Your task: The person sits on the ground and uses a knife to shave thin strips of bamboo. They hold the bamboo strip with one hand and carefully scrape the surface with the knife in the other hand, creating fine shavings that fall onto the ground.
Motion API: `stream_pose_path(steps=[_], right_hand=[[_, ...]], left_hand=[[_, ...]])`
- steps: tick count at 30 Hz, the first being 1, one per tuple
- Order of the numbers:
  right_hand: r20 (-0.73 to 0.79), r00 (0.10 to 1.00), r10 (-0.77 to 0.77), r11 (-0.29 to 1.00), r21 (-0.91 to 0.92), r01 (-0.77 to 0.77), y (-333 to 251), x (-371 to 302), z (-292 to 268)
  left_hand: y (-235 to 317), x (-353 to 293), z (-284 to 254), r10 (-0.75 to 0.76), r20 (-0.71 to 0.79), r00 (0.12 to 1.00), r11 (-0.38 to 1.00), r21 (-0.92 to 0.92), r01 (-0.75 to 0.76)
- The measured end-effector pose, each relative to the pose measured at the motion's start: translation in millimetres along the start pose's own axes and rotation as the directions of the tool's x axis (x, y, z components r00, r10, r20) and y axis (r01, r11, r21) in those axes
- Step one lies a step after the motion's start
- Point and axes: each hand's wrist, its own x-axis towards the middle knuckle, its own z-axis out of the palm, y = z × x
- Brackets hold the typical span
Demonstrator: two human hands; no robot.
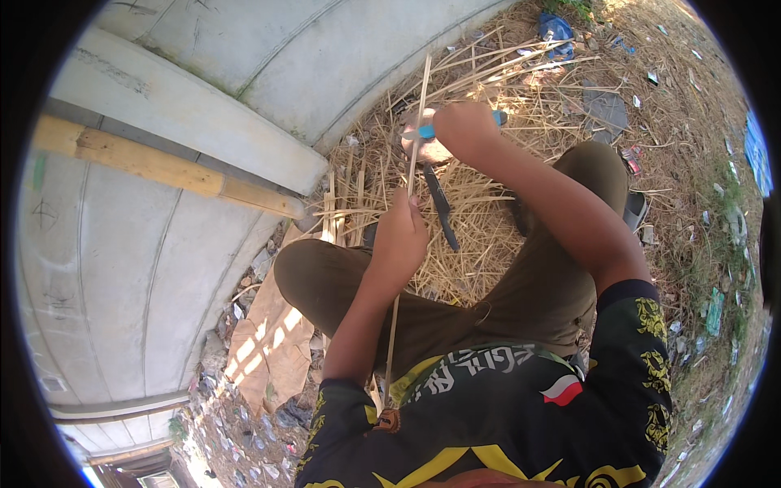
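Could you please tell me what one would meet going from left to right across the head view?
Bamboo pole, left hand, right hand, flat dark grey piece on the ground, green scrap, blue sheet near the right rim.

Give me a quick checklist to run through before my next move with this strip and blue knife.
1. Left hand closed around the pale strip: ok.
2. Right hand closed around the blue knife: ok.
3. Left hand apart from the blade: ok, it grips the strip nearer your body.
4. Blade touching the strip: cannot tell; they cross in view, but contact is unclear.
5. Loose tools put away: not ok, a long dark tool lies on the straw between your knees.
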Motion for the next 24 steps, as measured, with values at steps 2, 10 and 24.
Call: stream_pose_path(steps=[2, 10, 24], right_hand=[[0.050, 0.996, 0.074, 0.997, -0.005, -0.074, 5.4, 7.9, 17.9], [0.062, 0.816, 0.575, 0.801, 0.162, -0.577, 99.8, 18.2, 35.4], [0.003, 0.999, -0.047, 0.976, 0.214, 0.045, -34.1, -15.7, 17.2]], left_hand=[[-5.0, -6.1, 1.3, -0.033, 0.012, 0.999, 0.992, 0.120, 0.031], [40.1, -100.2, 14.5, -0.081, 0.069, 0.994, 0.980, -0.174, 0.092], [-27.2, -56.7, 13.0, -0.168, 0.400, 0.901, 0.187, -0.884, 0.428]])
